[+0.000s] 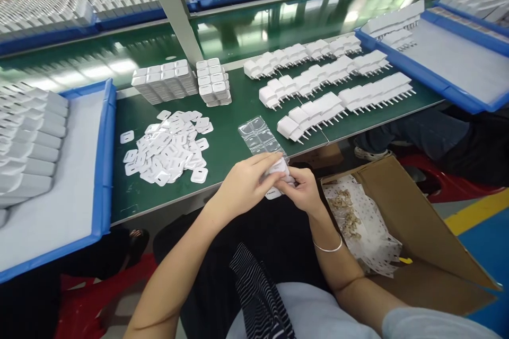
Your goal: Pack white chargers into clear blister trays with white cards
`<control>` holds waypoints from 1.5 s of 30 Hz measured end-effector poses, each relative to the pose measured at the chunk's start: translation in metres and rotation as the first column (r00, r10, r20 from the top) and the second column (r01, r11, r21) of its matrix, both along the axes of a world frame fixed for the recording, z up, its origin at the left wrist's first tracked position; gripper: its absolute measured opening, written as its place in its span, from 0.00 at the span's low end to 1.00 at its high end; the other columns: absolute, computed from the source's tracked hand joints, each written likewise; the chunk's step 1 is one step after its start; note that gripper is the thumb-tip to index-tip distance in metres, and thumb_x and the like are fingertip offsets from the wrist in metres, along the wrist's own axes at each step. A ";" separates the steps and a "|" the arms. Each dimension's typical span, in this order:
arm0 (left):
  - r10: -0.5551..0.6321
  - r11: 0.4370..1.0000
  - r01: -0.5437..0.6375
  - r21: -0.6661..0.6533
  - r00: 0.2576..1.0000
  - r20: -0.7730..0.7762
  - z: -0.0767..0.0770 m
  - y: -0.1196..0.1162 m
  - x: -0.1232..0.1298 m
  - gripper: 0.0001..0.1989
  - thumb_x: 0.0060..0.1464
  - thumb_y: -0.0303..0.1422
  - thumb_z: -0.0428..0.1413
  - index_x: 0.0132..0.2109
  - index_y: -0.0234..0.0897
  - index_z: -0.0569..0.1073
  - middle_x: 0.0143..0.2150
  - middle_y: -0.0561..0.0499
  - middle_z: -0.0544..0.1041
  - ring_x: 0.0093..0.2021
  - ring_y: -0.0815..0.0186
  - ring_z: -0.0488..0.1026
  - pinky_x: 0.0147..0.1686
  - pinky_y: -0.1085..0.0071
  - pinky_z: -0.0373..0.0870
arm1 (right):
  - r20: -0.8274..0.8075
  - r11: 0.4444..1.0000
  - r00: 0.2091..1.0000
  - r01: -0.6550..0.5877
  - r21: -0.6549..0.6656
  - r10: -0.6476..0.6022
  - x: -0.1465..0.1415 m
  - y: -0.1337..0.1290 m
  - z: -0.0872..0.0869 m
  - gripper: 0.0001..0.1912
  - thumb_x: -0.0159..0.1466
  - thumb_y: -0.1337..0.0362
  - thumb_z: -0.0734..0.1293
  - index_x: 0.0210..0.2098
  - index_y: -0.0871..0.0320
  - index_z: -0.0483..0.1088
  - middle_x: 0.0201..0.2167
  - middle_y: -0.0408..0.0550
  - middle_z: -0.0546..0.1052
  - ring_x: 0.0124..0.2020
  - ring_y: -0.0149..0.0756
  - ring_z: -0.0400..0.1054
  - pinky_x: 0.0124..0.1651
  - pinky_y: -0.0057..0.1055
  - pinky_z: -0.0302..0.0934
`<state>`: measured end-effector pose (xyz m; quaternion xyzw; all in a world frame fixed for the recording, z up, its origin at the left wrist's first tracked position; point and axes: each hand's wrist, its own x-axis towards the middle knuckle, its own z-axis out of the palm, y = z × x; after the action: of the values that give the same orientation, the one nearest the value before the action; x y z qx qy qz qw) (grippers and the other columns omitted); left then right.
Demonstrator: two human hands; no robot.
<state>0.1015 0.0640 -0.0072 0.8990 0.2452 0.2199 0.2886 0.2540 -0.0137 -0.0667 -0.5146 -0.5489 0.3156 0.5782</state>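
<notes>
My left hand (248, 180) and my right hand (302, 188) meet at the bench's front edge, fingers closed around small white plastic covers (279, 166). Each cover is a rounded square; how many are held is partly hidden by my fingers. A clear plastic sheet with square pockets (258, 135) runs out beyond my left fingers and rests on the green bench. Whether the held covers sit inside its pockets I cannot tell. To the left lies a loose heap of similar white covers (170, 145). Behind the heap are neat stacks of white covers (165, 80) (213, 80).
Rows of white plug adapters (314, 114) with pins lie on the green bench (222, 143) to the right. Blue trays stand at the left (102, 169) and right (445, 71). A metal post (169, 2) rises behind. An open cardboard box (421, 222) sits low at my right.
</notes>
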 end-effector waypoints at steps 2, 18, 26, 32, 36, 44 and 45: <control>-0.024 0.999 0.025 -0.025 1.000 0.020 0.001 0.003 -0.001 0.17 0.66 0.37 0.52 0.57 0.36 0.75 0.56 0.44 0.79 0.54 0.60 0.78 0.54 0.65 0.75 | -0.001 1.000 1.000 -0.013 0.023 0.013 0.000 0.000 0.000 0.15 0.63 0.60 0.71 0.22 0.60 0.70 0.18 0.38 0.62 0.20 0.26 0.53 0.23 0.25 0.51; 0.648 0.635 -0.674 0.377 0.731 0.216 0.022 0.091 -0.061 0.17 0.67 0.40 0.48 0.53 0.40 0.76 0.52 0.46 0.79 0.54 0.54 0.72 0.56 0.51 0.63 | -0.111 0.986 0.982 0.144 -0.082 -0.153 0.022 -0.001 -0.031 0.09 0.57 0.57 0.75 0.32 0.56 0.81 0.26 0.46 0.80 0.27 0.39 0.72 0.32 0.31 0.67; 0.689 0.689 -0.673 0.268 0.723 0.044 -0.008 0.113 -0.082 0.14 0.55 0.41 0.59 0.43 0.37 0.79 0.52 0.43 0.78 0.57 0.42 0.70 0.57 0.37 0.60 | -0.243 0.946 0.927 0.232 -0.229 -0.286 0.007 0.004 -0.023 0.17 0.56 0.51 0.75 0.24 0.60 0.76 0.19 0.42 0.69 0.21 0.31 0.60 0.23 0.26 0.57; 0.798 0.576 -0.774 0.264 0.603 0.026 -0.017 0.118 -0.080 0.35 0.55 0.60 0.53 0.50 0.32 0.78 0.64 0.31 0.69 0.73 0.34 0.49 0.62 0.31 0.44 | -0.300 0.920 0.885 0.274 -0.281 -0.355 0.000 0.008 -0.014 0.24 0.55 0.46 0.74 0.19 0.61 0.71 0.15 0.40 0.62 0.18 0.27 0.53 0.21 0.25 0.53; 0.842 0.442 -0.853 0.279 0.502 0.199 -0.005 0.099 -0.069 0.32 0.64 0.52 0.47 0.61 0.29 0.71 0.72 0.31 0.57 0.73 0.33 0.47 0.64 0.29 0.35 | -0.308 0.906 0.868 0.300 -0.299 -0.389 -0.003 0.009 -0.009 0.27 0.53 0.43 0.74 0.17 0.60 0.68 0.15 0.39 0.60 0.19 0.26 0.51 0.21 0.26 0.50; -0.058 0.914 0.069 0.400 0.998 -0.039 0.003 0.009 -0.010 0.20 0.66 0.34 0.52 0.63 0.37 0.68 0.63 0.41 0.73 0.65 0.54 0.69 0.62 0.55 0.69 | -0.262 0.929 0.899 0.299 -0.220 -0.351 -0.005 0.005 -0.003 0.30 0.61 0.39 0.68 0.20 0.60 0.69 0.16 0.41 0.64 0.19 0.28 0.55 0.22 0.26 0.53; -0.042 0.921 0.064 0.385 0.997 -0.064 -0.001 0.006 -0.008 0.21 0.66 0.34 0.52 0.63 0.35 0.67 0.63 0.39 0.73 0.63 0.54 0.70 0.60 0.55 0.69 | -0.251 0.943 0.915 0.271 -0.196 -0.315 -0.004 0.003 -0.003 0.29 0.62 0.40 0.68 0.23 0.60 0.72 0.18 0.43 0.67 0.21 0.30 0.58 0.23 0.26 0.57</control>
<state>0.0931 0.0701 -0.0080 0.9503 0.1804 0.2315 0.1044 0.2501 -0.0111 -0.0696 -0.5854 -0.3519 0.3367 0.6482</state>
